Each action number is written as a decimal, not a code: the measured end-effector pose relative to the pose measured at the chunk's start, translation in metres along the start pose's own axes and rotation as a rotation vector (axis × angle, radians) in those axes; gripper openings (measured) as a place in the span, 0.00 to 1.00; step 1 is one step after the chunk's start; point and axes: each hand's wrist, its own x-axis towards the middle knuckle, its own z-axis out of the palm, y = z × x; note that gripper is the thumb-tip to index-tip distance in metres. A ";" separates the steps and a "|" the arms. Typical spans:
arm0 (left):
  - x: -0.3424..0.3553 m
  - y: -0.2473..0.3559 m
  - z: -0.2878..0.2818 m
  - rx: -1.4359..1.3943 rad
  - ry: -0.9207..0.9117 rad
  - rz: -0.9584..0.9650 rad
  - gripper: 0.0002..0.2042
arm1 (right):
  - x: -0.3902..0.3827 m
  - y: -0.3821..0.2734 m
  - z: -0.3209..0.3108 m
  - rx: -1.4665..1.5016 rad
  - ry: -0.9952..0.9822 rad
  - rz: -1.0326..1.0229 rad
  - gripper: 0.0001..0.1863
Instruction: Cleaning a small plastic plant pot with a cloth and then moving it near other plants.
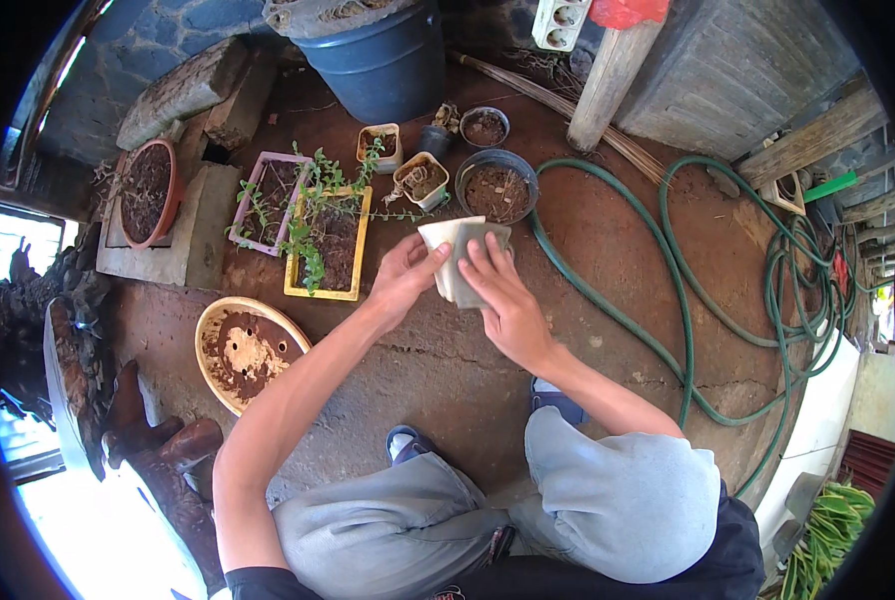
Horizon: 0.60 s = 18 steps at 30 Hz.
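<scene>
Both hands hold a small pale, square-sided container, which looks like a plant pot, up in front of me and tilted. My left hand grips its left edge between thumb and fingers. Across its greyish right face lie the fingers of my right hand, closed against it. What is inside it cannot be seen. Just beyond are a round black pot of soil and a small square cream pot with dry matter in it. A yellow rectangular planter with a leafy trailing plant stands left of them.
A pink planter, an oval basin with holes and a round brown pot on concrete blocks lie leftward. Green hose loops over the floor at right. A big blue bucket and a wooden post stand behind.
</scene>
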 end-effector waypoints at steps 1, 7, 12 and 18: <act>0.004 0.001 -0.007 0.036 0.029 0.060 0.33 | -0.005 -0.005 0.002 -0.020 -0.050 -0.046 0.41; 0.006 -0.005 -0.030 0.055 0.054 0.104 0.35 | -0.021 -0.008 0.004 0.341 -0.076 0.151 0.30; -0.001 0.006 -0.028 -0.206 -0.074 -0.042 0.30 | -0.006 0.023 -0.001 0.638 0.279 0.635 0.23; 0.001 0.001 0.000 -0.120 -0.038 -0.050 0.25 | 0.013 0.022 -0.004 0.559 0.174 0.424 0.25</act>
